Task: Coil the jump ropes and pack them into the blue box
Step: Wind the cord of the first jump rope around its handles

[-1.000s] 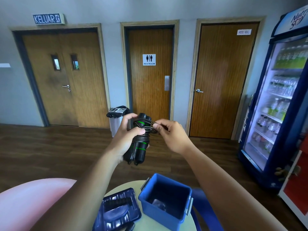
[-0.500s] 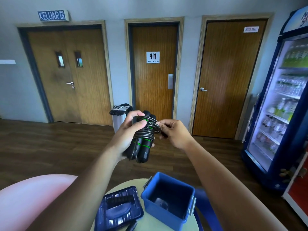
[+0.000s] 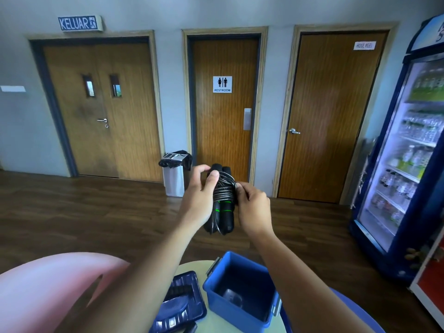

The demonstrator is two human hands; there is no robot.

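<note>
Rope bundle now more upright; left hand still clutches it, right hand pinches cord.

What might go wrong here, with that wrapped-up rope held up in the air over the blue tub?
The cord wound round the jump rope handles looks loose where the right hand pinches it, so it may unwind if released untucked. The left hand holds the bundle ahead of the blue box, not over it, so a slip would probably land it on the floor.

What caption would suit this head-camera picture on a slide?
Both hands, left and right, wrap a black jump rope around its handles above an open blue box.
</note>
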